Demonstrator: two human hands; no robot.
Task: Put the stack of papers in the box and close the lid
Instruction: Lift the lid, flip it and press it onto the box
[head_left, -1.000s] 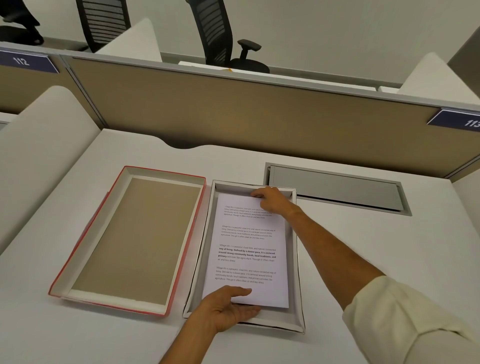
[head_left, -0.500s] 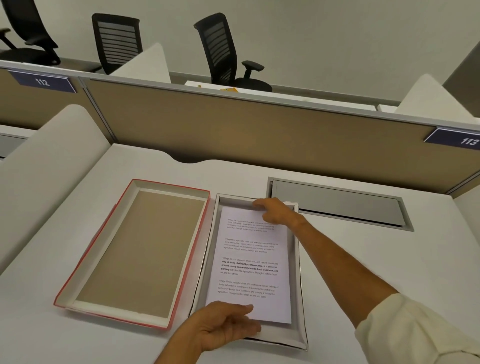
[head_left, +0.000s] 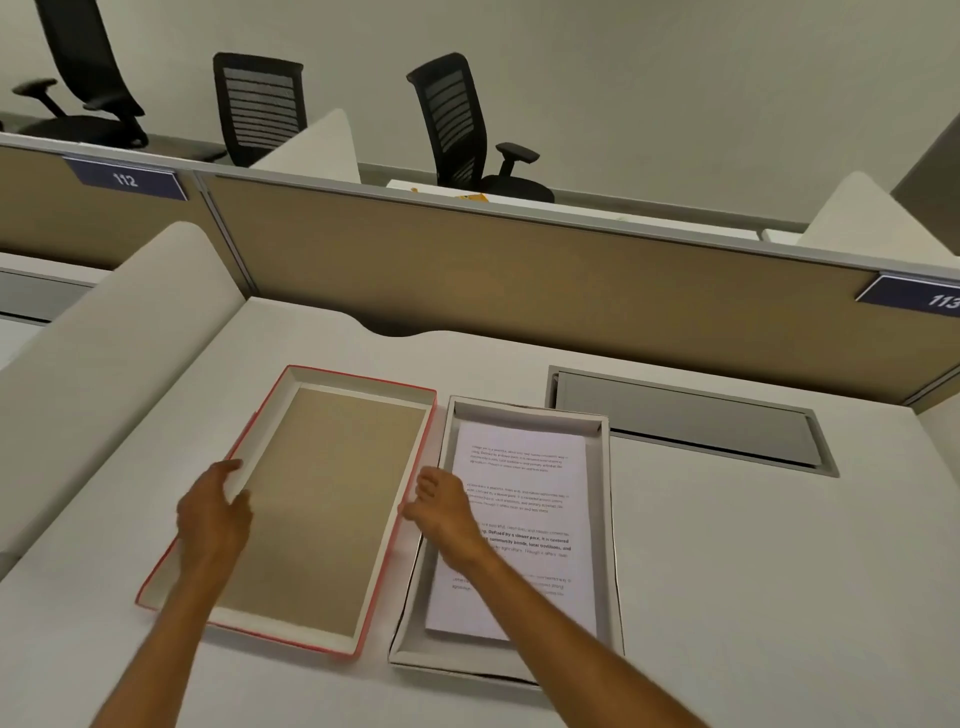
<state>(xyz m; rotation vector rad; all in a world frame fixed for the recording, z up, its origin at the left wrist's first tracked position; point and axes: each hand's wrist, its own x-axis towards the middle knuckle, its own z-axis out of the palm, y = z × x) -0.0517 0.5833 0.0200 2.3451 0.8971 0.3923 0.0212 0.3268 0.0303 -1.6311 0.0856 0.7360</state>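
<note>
The white box (head_left: 609, 525) lies open on the desk, and the stack of printed papers (head_left: 524, 483) rests flat inside it. To its left lies the red-edged lid (head_left: 322, 499), upside down, with its brown inside facing up. My left hand (head_left: 213, 514) clasps the lid's left wall, thumb over the rim. My right hand (head_left: 447, 512) reaches across the box's left side, and its curled fingers hold the lid's right wall. The right forearm hides the papers' lower left part. The lid sits flat on the desk.
A grey cable flap (head_left: 685, 421) is set into the desk to the right of the box. A tan partition (head_left: 519, 291) closes the desk's far side, and a white curved divider (head_left: 104, 338) bounds the left. Black office chairs (head_left: 457, 119) stand beyond.
Both hands have left the papers and the box and moved left to the lid's two long sides. The papers stay flat in the box. The camera has tilted up.
</note>
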